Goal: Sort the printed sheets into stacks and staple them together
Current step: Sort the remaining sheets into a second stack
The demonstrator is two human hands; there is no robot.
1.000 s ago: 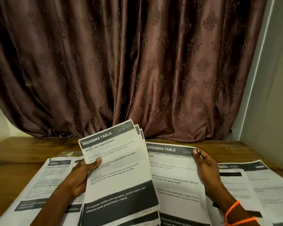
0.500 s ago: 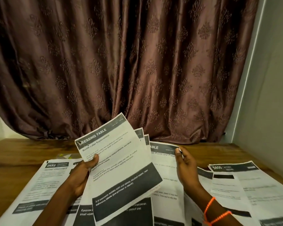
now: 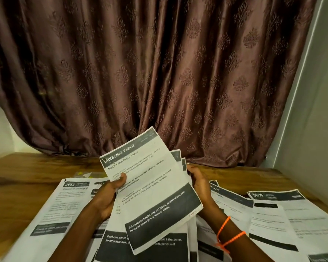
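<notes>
The left hand (image 3: pixel 110 195) grips a fanned set of sheets, thumb pressed on the face of the top sheet (image 3: pixel 150 186), which is headed "DRESSING TABLE" and tilts clockwise off the pages behind it. The right hand (image 3: pixel 198 183) curls round the right edge of the same set, fingers behind the paper, thumb at the edge. The two hands hold one bundle above the table (image 3: pixel 27 171), one at each side of it.

More printed sheets lie spread on the table: a left pile (image 3: pixel 64 207) headed "2652", a right pile (image 3: pixel 284 220) headed "5800", and further pages underneath and between. No stapler can be identified; a small yellow and white item (image 3: pixel 83 174) beyond the left pile is too indistinct to name.

Assessment: the step in hand appears to be gathering the dressing-table pages into one set. The fan is skewed, so the pages need squaring before stapling. Recommended practice: loosen the left thumb enough to let the top sheet rotate back, then tap the bottom edge and one side edge on the table until the corners agree. Headings should be checked against each other so that no stray page joins the set. The grip should stay at the edges; a tight pinch mid-page will crease thin paper. Loose piles below may shift if the bundle drags across them.
</notes>
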